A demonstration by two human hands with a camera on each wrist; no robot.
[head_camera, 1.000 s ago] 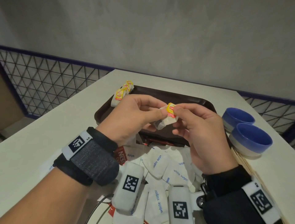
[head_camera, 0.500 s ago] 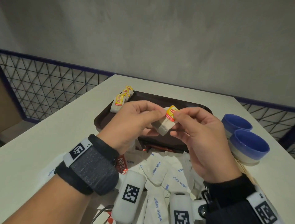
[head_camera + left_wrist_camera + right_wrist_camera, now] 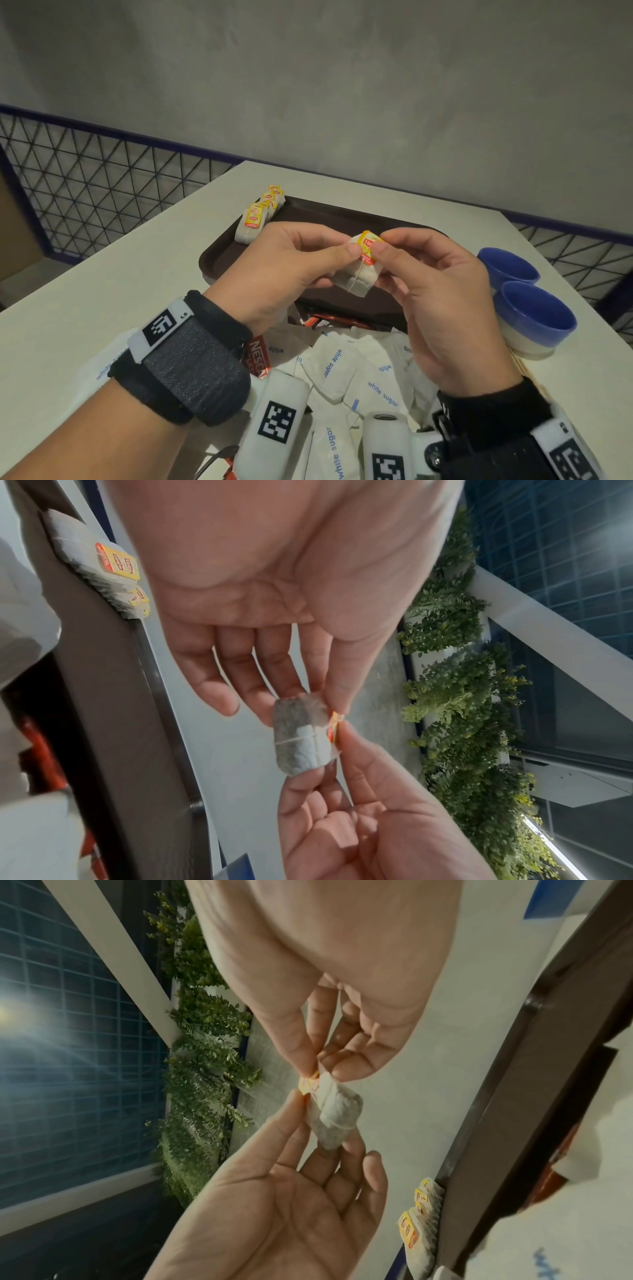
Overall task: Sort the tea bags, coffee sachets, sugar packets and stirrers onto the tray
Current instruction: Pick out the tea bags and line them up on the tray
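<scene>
1. Head view, centre of frame: left hand (image 3: 284,263) and right hand (image 3: 435,291) pinching one tea bag (image 3: 359,270) above the brown tray (image 3: 219,260); stacked tea bags (image 3: 260,216) at its upper-left corner; sugar packets (image 3: 346,373) below.
2. Left wrist view: thumb and fingers closed on the bag's top, centre.
3. Right wrist view: fingertips nipping the yellow tag (image 3: 308,1084), centre.

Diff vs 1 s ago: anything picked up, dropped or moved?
Nothing taken or let go. Both hands, left and right, still pinch the same tea bag above the tray; it has tilted slightly, tag more toward the camera. Tea bag row, sugar packets and blue bowls unchanged.
</scene>
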